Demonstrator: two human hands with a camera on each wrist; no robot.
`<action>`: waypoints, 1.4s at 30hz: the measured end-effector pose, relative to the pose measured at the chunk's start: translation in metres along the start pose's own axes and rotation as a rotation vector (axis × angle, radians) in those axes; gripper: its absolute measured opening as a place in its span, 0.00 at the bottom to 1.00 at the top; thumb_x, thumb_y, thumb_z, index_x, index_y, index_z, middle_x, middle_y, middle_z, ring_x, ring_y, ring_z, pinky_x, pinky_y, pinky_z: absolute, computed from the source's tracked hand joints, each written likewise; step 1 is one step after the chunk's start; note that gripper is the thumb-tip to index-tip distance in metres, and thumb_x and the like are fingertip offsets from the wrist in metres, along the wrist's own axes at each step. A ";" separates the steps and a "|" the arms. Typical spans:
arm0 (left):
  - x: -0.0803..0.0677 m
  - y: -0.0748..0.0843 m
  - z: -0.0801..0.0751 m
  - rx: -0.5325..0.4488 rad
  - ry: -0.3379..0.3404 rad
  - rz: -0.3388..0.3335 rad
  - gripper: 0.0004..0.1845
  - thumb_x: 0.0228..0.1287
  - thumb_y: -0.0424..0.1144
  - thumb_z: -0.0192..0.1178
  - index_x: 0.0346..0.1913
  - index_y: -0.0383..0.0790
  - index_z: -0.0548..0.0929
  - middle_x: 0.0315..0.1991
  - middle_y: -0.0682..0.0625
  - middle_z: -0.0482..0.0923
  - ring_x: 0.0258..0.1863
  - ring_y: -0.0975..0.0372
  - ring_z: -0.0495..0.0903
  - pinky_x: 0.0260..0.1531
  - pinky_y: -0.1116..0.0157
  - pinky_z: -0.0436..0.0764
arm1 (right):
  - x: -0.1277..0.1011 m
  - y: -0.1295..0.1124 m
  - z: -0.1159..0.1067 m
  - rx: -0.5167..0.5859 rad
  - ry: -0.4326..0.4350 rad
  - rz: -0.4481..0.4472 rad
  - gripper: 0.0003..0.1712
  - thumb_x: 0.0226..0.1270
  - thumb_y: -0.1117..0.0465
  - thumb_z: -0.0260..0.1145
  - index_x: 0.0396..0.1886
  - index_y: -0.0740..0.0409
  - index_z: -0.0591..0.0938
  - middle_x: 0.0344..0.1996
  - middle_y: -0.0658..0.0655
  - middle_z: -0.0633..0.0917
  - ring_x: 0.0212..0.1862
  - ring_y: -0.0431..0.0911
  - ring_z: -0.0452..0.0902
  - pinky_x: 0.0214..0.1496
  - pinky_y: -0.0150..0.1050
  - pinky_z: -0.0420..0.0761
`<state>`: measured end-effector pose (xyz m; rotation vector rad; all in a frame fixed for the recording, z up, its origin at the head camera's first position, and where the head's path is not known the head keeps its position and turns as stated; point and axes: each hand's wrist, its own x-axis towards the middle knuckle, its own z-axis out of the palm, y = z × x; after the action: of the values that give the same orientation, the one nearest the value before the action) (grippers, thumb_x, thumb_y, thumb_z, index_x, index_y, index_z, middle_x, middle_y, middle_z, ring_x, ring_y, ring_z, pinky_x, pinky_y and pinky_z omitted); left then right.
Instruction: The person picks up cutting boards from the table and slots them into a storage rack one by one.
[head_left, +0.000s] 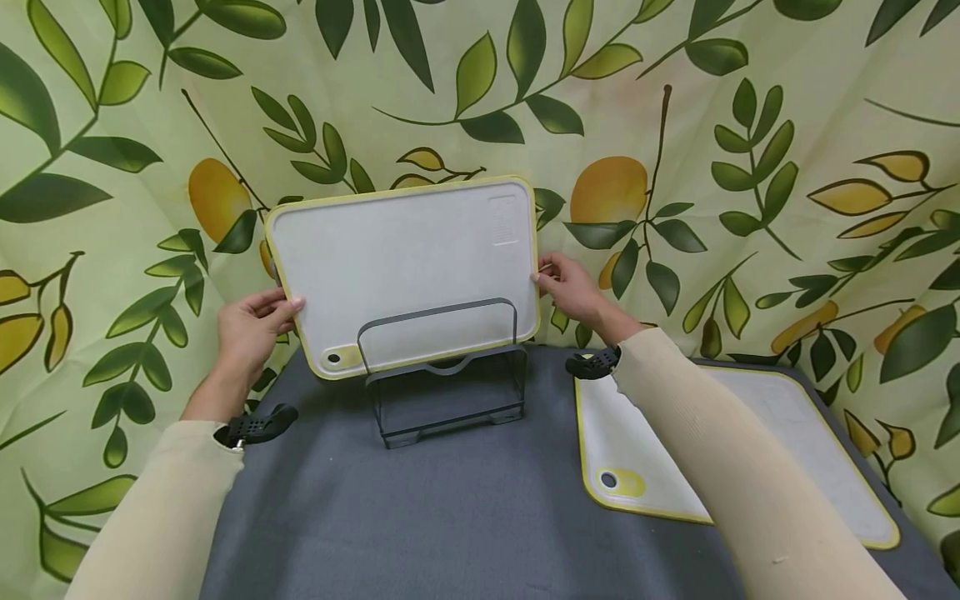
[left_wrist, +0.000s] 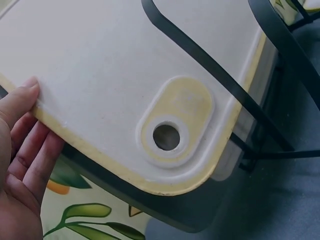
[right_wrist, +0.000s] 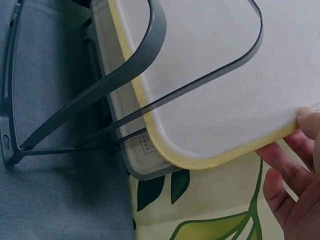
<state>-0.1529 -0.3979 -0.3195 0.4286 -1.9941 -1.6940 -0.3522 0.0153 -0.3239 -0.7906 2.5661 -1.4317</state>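
A white cutting board (head_left: pixel 420 258) with a yellow rim stands tilted, its left end lower, behind the front hoops of a dark metal rack (head_left: pixel 447 368). My left hand (head_left: pixel 251 329) pinches its left edge, thumb on the front face. At the right edge, my right hand (head_left: pixel 576 292) pinches the board between thumb and fingers. The left wrist view shows the yellow corner patch with a round hole (left_wrist: pixel 166 137). Close behind this board, a grey-rimmed board (right_wrist: pixel 145 155) shows in the right wrist view. Whether the held board touches the rack's base, I cannot tell.
Another yellow-rimmed white board (head_left: pixel 645 446) lies flat on the grey tablecloth (head_left: pixel 450 517) at the right, partly under my right forearm. A leaf-patterned curtain (head_left: pixel 675 50) hangs behind the table.
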 end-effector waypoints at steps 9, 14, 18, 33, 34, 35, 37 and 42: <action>-0.001 -0.005 0.002 -0.020 -0.008 -0.004 0.07 0.62 0.39 0.71 0.39 0.51 0.83 0.26 0.68 0.85 0.25 0.75 0.85 0.30 0.78 0.83 | -0.001 0.007 0.001 0.017 -0.023 -0.006 0.17 0.81 0.58 0.54 0.58 0.66 0.73 0.50 0.66 0.81 0.48 0.58 0.79 0.40 0.45 0.79; -0.002 -0.008 0.001 -0.014 -0.010 -0.010 0.06 0.62 0.39 0.71 0.38 0.52 0.83 0.25 0.68 0.85 0.23 0.74 0.85 0.29 0.78 0.83 | -0.001 0.009 0.001 0.042 -0.033 0.004 0.18 0.81 0.57 0.55 0.59 0.66 0.73 0.51 0.66 0.80 0.49 0.59 0.78 0.40 0.43 0.79; -0.003 -0.011 0.001 -0.021 -0.021 -0.011 0.07 0.63 0.38 0.71 0.40 0.50 0.83 0.26 0.67 0.85 0.24 0.74 0.85 0.31 0.77 0.84 | -0.005 0.008 0.001 0.053 -0.042 0.001 0.18 0.80 0.58 0.56 0.58 0.67 0.73 0.51 0.68 0.80 0.50 0.60 0.79 0.36 0.34 0.76; -0.006 -0.027 0.001 0.014 -0.045 0.002 0.06 0.65 0.37 0.69 0.38 0.51 0.82 0.27 0.67 0.84 0.26 0.75 0.84 0.32 0.78 0.84 | -0.005 0.023 0.006 0.081 -0.046 0.012 0.17 0.78 0.58 0.59 0.57 0.65 0.75 0.47 0.65 0.82 0.49 0.59 0.80 0.36 0.35 0.77; -0.006 -0.028 0.001 0.001 -0.044 0.001 0.06 0.64 0.36 0.69 0.38 0.51 0.82 0.27 0.66 0.84 0.26 0.75 0.84 0.32 0.78 0.84 | -0.005 0.024 0.007 0.081 -0.046 0.016 0.17 0.78 0.58 0.59 0.57 0.64 0.76 0.46 0.65 0.82 0.49 0.58 0.80 0.37 0.36 0.78; -0.006 -0.029 0.001 -0.011 -0.041 -0.001 0.06 0.64 0.36 0.69 0.37 0.52 0.83 0.27 0.66 0.84 0.26 0.75 0.84 0.32 0.78 0.84 | -0.005 0.025 0.007 0.083 -0.045 0.021 0.16 0.78 0.58 0.59 0.57 0.64 0.76 0.46 0.64 0.82 0.48 0.57 0.81 0.38 0.38 0.78; -0.007 -0.032 0.001 -0.031 -0.035 -0.002 0.07 0.63 0.35 0.69 0.37 0.52 0.83 0.26 0.66 0.84 0.26 0.75 0.85 0.32 0.77 0.84 | -0.004 0.026 0.009 0.083 -0.045 0.027 0.16 0.78 0.57 0.59 0.56 0.64 0.76 0.46 0.63 0.82 0.48 0.56 0.81 0.39 0.39 0.78; -0.008 -0.037 -0.001 -0.051 -0.032 0.002 0.07 0.63 0.35 0.70 0.35 0.51 0.84 0.26 0.65 0.85 0.26 0.75 0.85 0.31 0.77 0.84 | -0.004 0.027 0.012 0.087 -0.046 0.031 0.16 0.78 0.57 0.59 0.56 0.63 0.76 0.44 0.62 0.82 0.46 0.53 0.82 0.36 0.35 0.75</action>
<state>-0.1487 -0.4010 -0.3575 0.3844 -1.9687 -1.7569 -0.3554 0.0195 -0.3530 -0.7580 2.4535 -1.4864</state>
